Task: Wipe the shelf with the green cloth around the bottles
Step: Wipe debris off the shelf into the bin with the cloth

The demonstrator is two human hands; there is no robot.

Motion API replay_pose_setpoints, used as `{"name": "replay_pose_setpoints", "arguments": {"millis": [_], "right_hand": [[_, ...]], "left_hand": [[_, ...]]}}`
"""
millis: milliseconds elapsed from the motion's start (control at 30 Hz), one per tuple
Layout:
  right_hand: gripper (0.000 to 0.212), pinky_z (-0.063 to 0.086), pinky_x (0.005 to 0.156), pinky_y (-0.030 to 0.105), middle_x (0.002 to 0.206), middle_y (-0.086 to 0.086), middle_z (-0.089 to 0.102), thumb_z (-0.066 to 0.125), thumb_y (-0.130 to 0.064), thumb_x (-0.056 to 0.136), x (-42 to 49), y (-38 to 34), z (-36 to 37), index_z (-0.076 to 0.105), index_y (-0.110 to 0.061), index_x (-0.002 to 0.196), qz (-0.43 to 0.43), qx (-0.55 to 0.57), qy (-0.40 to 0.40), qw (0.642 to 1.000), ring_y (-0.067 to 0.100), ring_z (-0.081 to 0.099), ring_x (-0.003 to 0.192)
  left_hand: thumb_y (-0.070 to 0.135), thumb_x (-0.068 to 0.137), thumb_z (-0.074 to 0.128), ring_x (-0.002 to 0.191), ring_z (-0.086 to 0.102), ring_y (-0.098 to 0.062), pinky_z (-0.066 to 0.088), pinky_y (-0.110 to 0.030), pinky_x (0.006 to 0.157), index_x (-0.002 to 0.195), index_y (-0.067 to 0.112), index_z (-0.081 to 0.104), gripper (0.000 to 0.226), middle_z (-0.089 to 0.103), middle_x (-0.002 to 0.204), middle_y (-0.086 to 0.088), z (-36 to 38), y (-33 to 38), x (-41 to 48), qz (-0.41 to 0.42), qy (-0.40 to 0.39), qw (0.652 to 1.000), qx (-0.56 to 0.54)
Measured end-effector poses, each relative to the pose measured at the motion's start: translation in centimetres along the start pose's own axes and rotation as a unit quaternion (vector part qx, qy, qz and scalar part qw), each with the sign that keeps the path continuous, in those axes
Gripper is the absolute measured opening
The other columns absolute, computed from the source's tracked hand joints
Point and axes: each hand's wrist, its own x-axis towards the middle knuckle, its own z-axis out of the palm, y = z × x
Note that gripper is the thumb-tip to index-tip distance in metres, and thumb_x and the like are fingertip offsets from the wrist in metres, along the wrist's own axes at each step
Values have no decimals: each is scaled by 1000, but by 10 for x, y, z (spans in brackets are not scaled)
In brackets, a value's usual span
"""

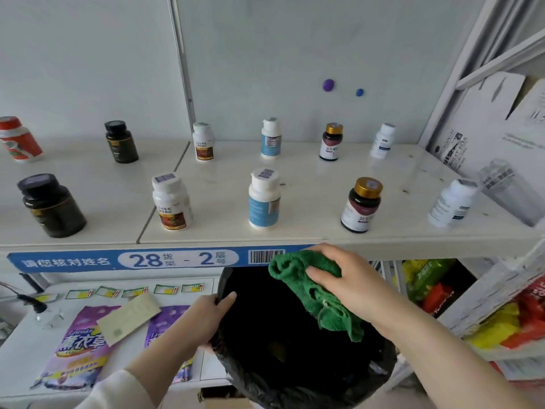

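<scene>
1. Fingers of my right hand [343, 278] are curled and clamped on the green cloth [318, 293], bunched, just below the front edge of the shelf [309, 184] and over the mouth of a black bin bag [295, 349].
2. Left hand [206, 317]: fingers pinch the bag's rim, thumb inside.
3. Shelf surface: white, glossy, a seam left of centre; small dark specks toward the right end.
4. Bottles [264, 199] stand upright in two rows, well apart from each other.
5. Front edge carries a blue label strip [124, 259] reading "28 - 2" with a barcode.
6. Back wall: pale panel, two small round dots, purple and blue.
7. Lower shelf [26, 349]: purple lavender packets lying flat.
</scene>
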Motion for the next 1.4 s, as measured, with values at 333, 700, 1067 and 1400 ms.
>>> {"name": "replay_pose_setpoints", "arguments": {"millis": [333,700,1067,1400], "right_hand": [[20,46,66,8,90,-20,62,54,-23,90,0,-8,-55,53,-41,82,-2,58,67,996,-11,57,77],[30,44,97,33,118,13,62,52,-18,88,157,-82,-78,60,-11,117,20,-179,223,958,30,56,111],[44,41,103,38,140,8,45,49,-15,89,246,-25,-39,51,-34,129,67,-336,47,938,31,45,122],[58,45,89,32,136,5,50,35,6,83,200,-26,-34,55,-29,125,67,-380,53,921,29,51,113]], "left_hand": [[41,94,42,64,58,-17,49,-20,49,99,6,57,38,60,76,-6,32,44,-2,-5,-8,999,41],[43,93,41,93,61,-24,49,-34,85,110,6,57,44,63,93,-8,21,39,16,2,-30,998,48],[41,94,40,111,55,-22,42,-35,100,118,13,55,40,62,118,-6,7,32,36,9,-31,998,59],[37,95,39,110,57,-29,42,-30,90,113,5,57,40,62,116,-16,15,38,32,42,-25,996,75]]}}
